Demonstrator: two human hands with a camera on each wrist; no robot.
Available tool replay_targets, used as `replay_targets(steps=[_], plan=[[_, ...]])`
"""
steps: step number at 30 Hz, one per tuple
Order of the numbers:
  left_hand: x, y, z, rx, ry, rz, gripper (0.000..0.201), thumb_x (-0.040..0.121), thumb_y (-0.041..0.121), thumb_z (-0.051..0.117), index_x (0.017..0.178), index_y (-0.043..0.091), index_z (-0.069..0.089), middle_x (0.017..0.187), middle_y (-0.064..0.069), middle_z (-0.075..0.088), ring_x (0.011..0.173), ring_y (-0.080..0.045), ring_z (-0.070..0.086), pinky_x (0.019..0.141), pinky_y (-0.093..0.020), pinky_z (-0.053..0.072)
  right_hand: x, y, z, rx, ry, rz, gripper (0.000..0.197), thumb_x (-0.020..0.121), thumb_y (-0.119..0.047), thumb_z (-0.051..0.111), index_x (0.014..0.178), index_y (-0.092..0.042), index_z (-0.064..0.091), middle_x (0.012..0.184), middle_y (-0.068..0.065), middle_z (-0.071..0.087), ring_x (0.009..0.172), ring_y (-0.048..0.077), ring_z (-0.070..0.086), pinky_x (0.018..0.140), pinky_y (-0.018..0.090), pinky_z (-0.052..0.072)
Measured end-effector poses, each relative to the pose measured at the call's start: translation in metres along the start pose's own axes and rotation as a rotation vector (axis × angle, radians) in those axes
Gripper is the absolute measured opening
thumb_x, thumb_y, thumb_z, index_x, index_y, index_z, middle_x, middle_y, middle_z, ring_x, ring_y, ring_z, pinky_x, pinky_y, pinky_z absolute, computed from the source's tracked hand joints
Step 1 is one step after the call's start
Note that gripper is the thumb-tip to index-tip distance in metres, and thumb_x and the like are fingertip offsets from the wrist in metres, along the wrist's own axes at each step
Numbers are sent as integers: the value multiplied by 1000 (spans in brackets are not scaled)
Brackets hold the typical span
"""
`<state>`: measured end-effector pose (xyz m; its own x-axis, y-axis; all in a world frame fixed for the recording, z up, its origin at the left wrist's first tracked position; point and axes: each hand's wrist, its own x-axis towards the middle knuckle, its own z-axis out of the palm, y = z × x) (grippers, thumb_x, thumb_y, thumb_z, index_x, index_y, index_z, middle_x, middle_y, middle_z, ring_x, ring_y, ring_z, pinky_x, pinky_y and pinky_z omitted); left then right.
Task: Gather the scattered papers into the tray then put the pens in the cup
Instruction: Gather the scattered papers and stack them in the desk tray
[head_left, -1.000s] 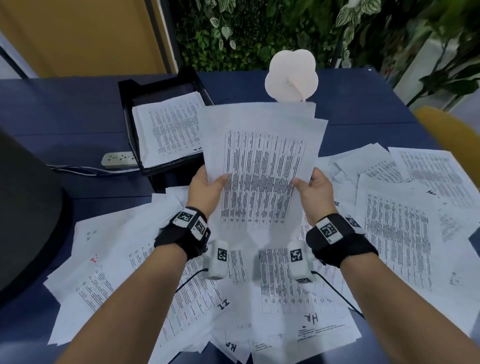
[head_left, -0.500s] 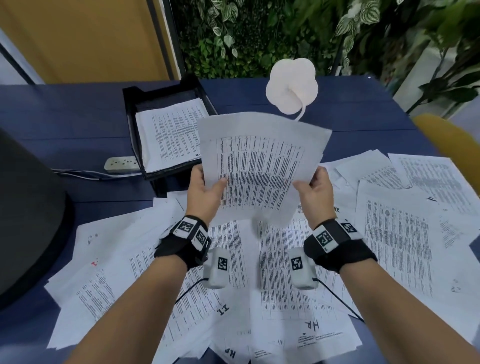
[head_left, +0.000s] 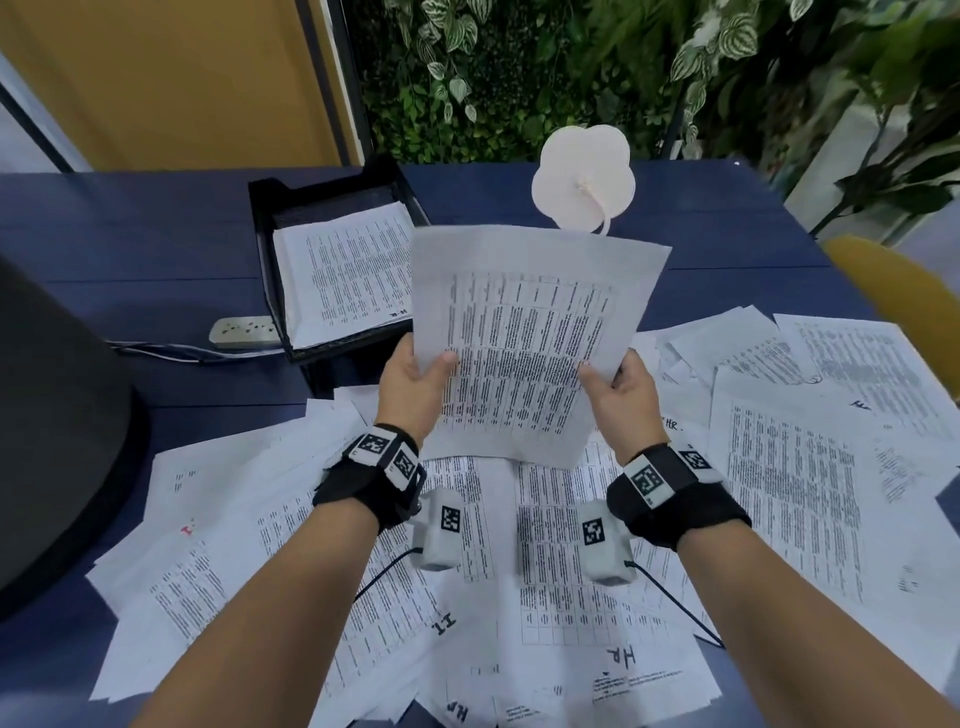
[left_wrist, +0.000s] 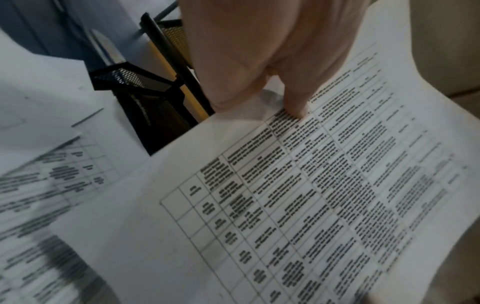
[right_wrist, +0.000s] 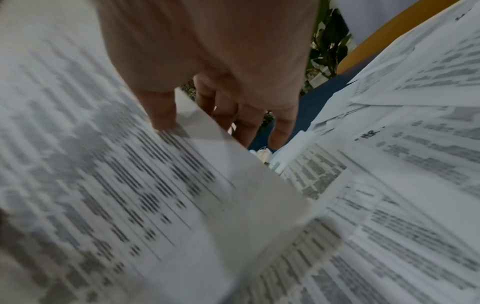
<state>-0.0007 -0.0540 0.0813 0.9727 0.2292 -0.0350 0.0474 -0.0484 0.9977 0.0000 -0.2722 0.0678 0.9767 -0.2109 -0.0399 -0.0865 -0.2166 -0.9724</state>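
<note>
The dark blue bench (head_left: 156, 249) is carrying a wide drift of scattered papers (head_left: 779, 467), thin, flat, printed with tables and overlapping loosely. The black mesh tray (head_left: 265, 260) is sitting at the far left, already holding a squared pile. A held sheaf (head_left: 524, 343) is hanging above the bench, just right of the tray, bowing slightly as limp sheets do. The left hand (head_left: 410, 384) and right hand (head_left: 623, 395) are pinching its lower side edges, thumbs on the printed face and fingers (right_wrist: 246, 123) curled behind, judged to be keeping it flat for carrying to the tray. No pens or cup are showing.
</note>
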Motion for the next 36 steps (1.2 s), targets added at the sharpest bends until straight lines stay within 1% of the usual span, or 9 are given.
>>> replay_targets(steps=[4,7,11,14,19,22,27,31,36], plan=[[5,12,-6,-204,106,-69,53,93,8,56,141,9,35,136,1,49,125,-12,48,111,-30,28,-1,12,-12,-63,-20,101,31,81,-32,71,65,-13,53,63,-2,56,60,14,50,61,26,41],[12,12,-11,-269,213,-172,83,94,22,57,151,8,-2,157,-13,12,144,-22,16,113,-29,15,-4,17,-16,133,-26,175,7,83,-17,71,83,-19,64,83,0,70,75,19,65,73,31,55],[12,14,-12,-402,193,-261,88,92,29,59,147,1,-5,154,-23,1,143,-36,8,117,-41,11,-4,9,-10,608,-34,269,14,87,-5,63,99,-13,60,103,12,68,88,26,66,84,39,56],[7,14,-10,-498,141,-297,69,92,19,61,145,4,20,152,-23,22,138,-36,32,113,-47,30,-3,2,-3,715,-77,284,14,92,-4,55,102,-13,57,115,14,65,101,28,65,87,44,55],[9,15,-25,-626,113,-276,18,98,22,48,115,17,54,113,-7,65,105,-26,61,77,-38,51,5,-6,-15,570,66,188,15,94,-3,51,102,-14,59,105,8,66,88,19,65,75,34,57],[14,17,-46,-694,83,-289,33,95,42,46,106,19,66,115,-10,67,106,-29,63,85,-43,53,13,-11,-26,496,112,127,17,92,-1,53,95,-16,59,98,6,66,83,16,64,77,33,53],[17,17,-61,-227,-63,-239,26,80,30,70,105,24,64,104,7,71,110,-19,60,102,-49,41,20,-22,-31,391,134,66,18,93,-3,54,85,-19,53,87,-1,63,68,3,61,61,15,52],[17,11,-68,-49,-142,-198,52,48,34,82,96,17,70,96,-1,74,100,-26,65,99,-46,46,22,-16,-34,455,74,67,23,90,3,54,91,-18,60,97,2,66,86,15,63,78,28,55],[14,-6,-61,28,-98,-221,25,75,2,74,97,10,66,93,-2,71,91,-21,65,99,-45,47,15,2,-29,363,16,180,21,86,4,61,99,-12,63,100,8,67,86,19,63,76,30,51]])
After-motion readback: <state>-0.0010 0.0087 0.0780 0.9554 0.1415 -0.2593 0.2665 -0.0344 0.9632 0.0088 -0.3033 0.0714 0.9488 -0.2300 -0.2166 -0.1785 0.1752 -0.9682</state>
